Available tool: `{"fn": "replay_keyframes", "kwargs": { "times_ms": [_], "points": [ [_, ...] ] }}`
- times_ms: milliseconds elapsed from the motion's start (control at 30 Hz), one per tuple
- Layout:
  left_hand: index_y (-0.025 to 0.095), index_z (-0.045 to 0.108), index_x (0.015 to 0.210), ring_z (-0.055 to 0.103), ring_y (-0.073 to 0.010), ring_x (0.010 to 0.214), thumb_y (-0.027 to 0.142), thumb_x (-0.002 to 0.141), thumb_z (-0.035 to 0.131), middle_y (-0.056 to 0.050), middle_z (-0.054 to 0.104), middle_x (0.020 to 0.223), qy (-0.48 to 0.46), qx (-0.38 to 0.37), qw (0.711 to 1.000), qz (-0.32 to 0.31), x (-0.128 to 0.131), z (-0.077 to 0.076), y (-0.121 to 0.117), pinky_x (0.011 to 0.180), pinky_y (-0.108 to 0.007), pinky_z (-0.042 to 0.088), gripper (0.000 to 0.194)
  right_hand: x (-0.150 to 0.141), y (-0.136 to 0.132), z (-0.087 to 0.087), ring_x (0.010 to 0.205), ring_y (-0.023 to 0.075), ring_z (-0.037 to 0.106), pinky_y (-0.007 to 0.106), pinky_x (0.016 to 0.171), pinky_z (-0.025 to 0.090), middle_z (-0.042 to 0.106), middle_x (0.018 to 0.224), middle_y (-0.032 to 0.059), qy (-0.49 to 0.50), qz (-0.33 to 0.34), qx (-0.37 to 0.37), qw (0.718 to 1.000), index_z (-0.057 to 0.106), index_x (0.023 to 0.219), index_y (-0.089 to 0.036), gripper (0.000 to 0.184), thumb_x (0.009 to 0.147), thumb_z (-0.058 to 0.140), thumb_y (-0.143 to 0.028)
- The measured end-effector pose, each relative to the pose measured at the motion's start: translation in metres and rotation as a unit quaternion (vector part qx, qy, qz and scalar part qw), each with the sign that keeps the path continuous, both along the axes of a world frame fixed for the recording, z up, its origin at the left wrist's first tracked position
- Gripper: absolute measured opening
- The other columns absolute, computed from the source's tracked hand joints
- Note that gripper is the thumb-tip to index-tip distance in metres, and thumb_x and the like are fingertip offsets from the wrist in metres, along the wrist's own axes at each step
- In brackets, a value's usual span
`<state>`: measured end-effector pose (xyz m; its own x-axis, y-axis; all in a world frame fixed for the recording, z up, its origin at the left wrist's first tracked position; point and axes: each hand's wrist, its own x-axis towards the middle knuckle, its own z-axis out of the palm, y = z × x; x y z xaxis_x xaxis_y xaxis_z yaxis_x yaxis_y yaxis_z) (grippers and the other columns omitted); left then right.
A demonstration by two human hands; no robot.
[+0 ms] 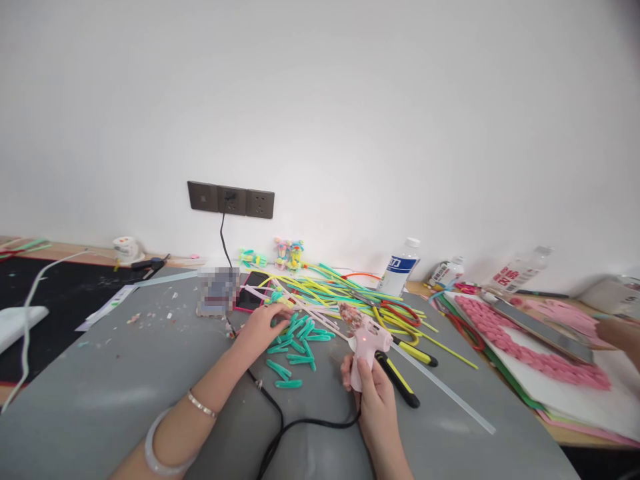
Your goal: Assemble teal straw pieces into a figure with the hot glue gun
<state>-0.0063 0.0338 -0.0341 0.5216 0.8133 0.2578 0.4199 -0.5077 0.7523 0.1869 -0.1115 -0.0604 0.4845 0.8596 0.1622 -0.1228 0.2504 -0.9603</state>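
Across the middle of the gray surface (165, 380), your left hand (264, 327) reaches to the loose green fuzzy pieces (300, 360), its fingers curled at the near-left border of the pile; you can't tell from this view whether they pinch anything. A small yellow-and-green piece (283, 299) shows just beyond them. Your right hand (375, 393) is wrapped around the handle of a pink glue gun (369, 343), its nozzle side turned toward the pile. From the gun's back, a clear glue stick (445, 390) juts out toward the surface's right edge and stops short of it. Tight against that hand on the right lie black-and-yellow pliers (397, 380), so room there is narrow. Behind the pile, long yellow and green stems (325, 283), red-handled scissors (400, 312) and a bottle (399, 270) crowd the side by the wall. Between your forearms, a black cord (320, 421) loops over the gray toward the near edge. Your widest room lies left of your left forearm, where scraps (170, 315) dot the surface up to a black mat (45, 327). Past the right edge, another person's arm (620, 337) reaches over stacked sheets (530, 393).
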Motion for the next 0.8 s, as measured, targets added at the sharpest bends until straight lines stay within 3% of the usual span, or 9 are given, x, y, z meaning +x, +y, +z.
{"fn": "replay_keyframes", "kwargs": {
  "times_ms": [100,200,367,533,667,800],
  "points": [
    [0.023,0.066,0.120,0.068,-0.0241,0.106,0.008,0.082,0.063,-0.006,0.075,0.110,0.033,0.033,0.999,-0.022,0.001,-0.001,-0.002,0.094,-0.037,0.053,0.041,0.001,0.000,-0.002,0.053,0.0128,0.047,0.025,0.050,0.039,0.059,0.067,0.0032,0.001,0.002,0.000,1.000,0.064,0.074,-0.016,0.046,0.083,0.066,-0.062],
    [0.022,0.069,0.115,0.065,-0.0270,0.111,0.010,0.082,0.065,-0.007,0.073,0.116,0.058,0.067,0.996,-0.018,0.002,-0.005,-0.003,0.096,-0.040,0.051,0.035,0.001,0.000,-0.003,0.053,0.0127,0.047,0.025,0.050,0.039,0.060,0.067,0.0031,0.005,0.001,-0.001,1.000,0.064,0.075,-0.016,0.046,0.083,0.066,-0.062],
    [0.021,0.070,0.095,0.069,-0.0244,0.096,0.009,0.084,0.061,-0.005,0.077,0.098,0.045,0.075,0.996,0.012,0.003,-0.007,0.000,0.090,-0.039,0.052,0.019,0.001,-0.001,-0.002,0.053,0.0134,0.047,0.026,0.050,0.039,0.060,0.067,0.0034,0.003,0.000,-0.003,1.000,0.064,0.076,-0.016,0.046,0.082,0.066,-0.062],
    [0.021,0.064,0.105,0.070,-0.0217,0.091,0.012,0.086,0.056,-0.004,0.076,0.094,-0.038,0.068,0.995,0.059,0.000,0.000,0.003,0.087,-0.037,0.054,0.022,0.000,-0.002,-0.001,0.053,0.0136,0.046,0.026,0.050,0.038,0.060,0.067,0.0034,0.005,-0.001,-0.006,1.000,0.064,0.075,-0.016,0.046,0.083,0.066,-0.062],
    [0.020,0.062,0.101,0.071,-0.0193,0.085,0.020,0.090,0.052,-0.005,0.074,0.097,-0.108,0.053,0.990,0.080,-0.002,0.005,0.003,0.076,-0.030,0.056,0.014,0.000,-0.002,-0.001,0.054,0.0136,0.046,0.026,0.051,0.038,0.059,0.067,0.0034,0.002,-0.001,-0.008,1.000,0.064,0.075,-0.016,0.046,0.083,0.066,-0.062],
    [0.019,0.064,0.091,0.068,-0.0181,0.079,0.009,0.085,0.054,-0.004,0.072,0.093,-0.063,0.065,0.994,0.066,-0.002,0.004,0.003,0.074,-0.029,0.055,0.015,0.001,-0.002,-0.003,0.054,0.0129,0.046,0.025,0.051,0.038,0.059,0.067,0.0028,0.004,0.002,-0.006,1.000,0.064,0.075,-0.017,0.045,0.084,0.066,-0.061]
  ]
}}
